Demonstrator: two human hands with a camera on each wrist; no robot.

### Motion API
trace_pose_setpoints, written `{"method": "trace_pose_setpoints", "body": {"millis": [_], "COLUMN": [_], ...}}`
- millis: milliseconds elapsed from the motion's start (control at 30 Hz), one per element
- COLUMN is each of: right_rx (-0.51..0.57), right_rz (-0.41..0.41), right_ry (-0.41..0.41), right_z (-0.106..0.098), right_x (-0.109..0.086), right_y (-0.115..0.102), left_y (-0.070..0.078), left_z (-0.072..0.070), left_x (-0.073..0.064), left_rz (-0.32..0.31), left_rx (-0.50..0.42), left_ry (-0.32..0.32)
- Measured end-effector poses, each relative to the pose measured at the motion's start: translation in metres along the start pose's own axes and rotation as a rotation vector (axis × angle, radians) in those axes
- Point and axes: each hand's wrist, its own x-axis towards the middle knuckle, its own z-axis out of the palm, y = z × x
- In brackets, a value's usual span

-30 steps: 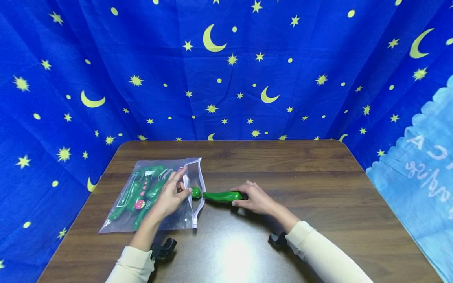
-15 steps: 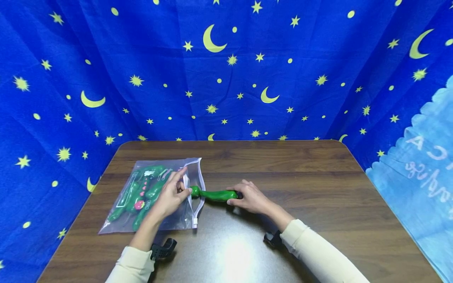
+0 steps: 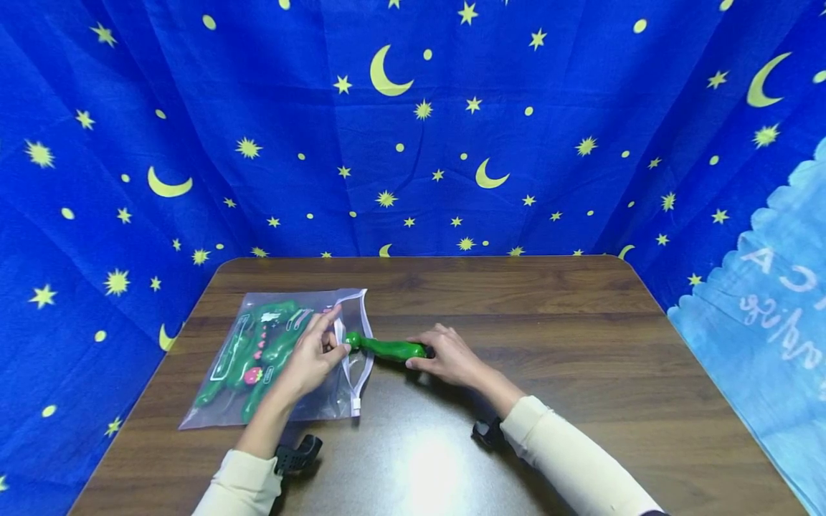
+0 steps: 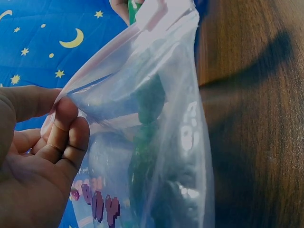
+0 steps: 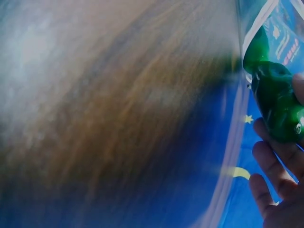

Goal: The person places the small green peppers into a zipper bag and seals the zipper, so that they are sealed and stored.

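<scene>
A clear zip bag point(image 3: 325, 403) with pink print lies on the left of the table, its white-edged mouth facing right. Several green peppers show through its plastic. My left hand point(image 3: 311, 364) pinches the upper edge of the mouth between thumb and fingers, lifting it so the mouth gapes, as the left wrist view shows. My right hand point(image 3: 452, 358) grips the end of a glossy green pepper point(image 3: 390, 350). This pepper's tip is inside the mouth, by another rounded green piece point(image 3: 353, 340) within the bag. Whether the two touch is unclear.
The brown wooden table point(image 3: 548, 322) extends to the right of the bag. A blue curtain point(image 3: 413, 179) with moons and stars stands behind it. A white slider point(image 3: 356, 405) sits at the near end of the bag's mouth.
My right hand has moved left with the green pepper, and its tip has gone from the bag's rim into the mouth. My left hand has stayed in place.
</scene>
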Motion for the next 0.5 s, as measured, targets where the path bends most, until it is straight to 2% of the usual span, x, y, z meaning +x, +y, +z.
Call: {"method": "trace_pose_setpoints", "body": {"millis": [233, 500], "right_rx": [-0.022, -0.048], "right_rz": [-0.014, -0.052], "right_ry": [0.021, 0.057], "right_z": [0.003, 0.008], "right_x": [0.005, 0.011], "right_y": [0.0, -0.003], "left_y": [0.0, -0.001], "left_z": [0.001, 0.001], "left_x": [0.0, 0.001], "left_rz": [-0.005, -0.016], "left_rx": [-0.04, 0.002], "left_ry": [-0.009, -0.01]}}
